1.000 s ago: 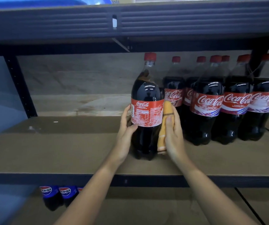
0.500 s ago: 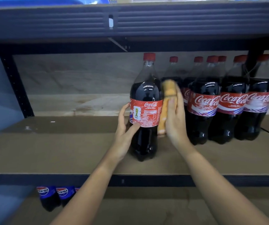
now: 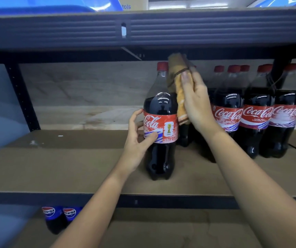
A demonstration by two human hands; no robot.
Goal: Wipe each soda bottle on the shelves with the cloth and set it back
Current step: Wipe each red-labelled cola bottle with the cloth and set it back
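A large Coca-Cola bottle with a red cap stands upright on the brown middle shelf, apart from the others. My left hand grips it at the label, thumb across the front. My right hand presses a folded orange-brown cloth flat against the bottle's right shoulder and neck, fingers straight. The cloth's top reaches above the cap.
Several more Coca-Cola bottles stand in a cluster at the right of the same shelf. Two Pepsi bottles sit on the shelf below at left. A dark shelf beam runs overhead; a black upright post stands at left.
My right hand has slid the cloth up the bottle's right side, from the lower body to the neck. My left hand has turned the bottle, so a different part of the label faces me.
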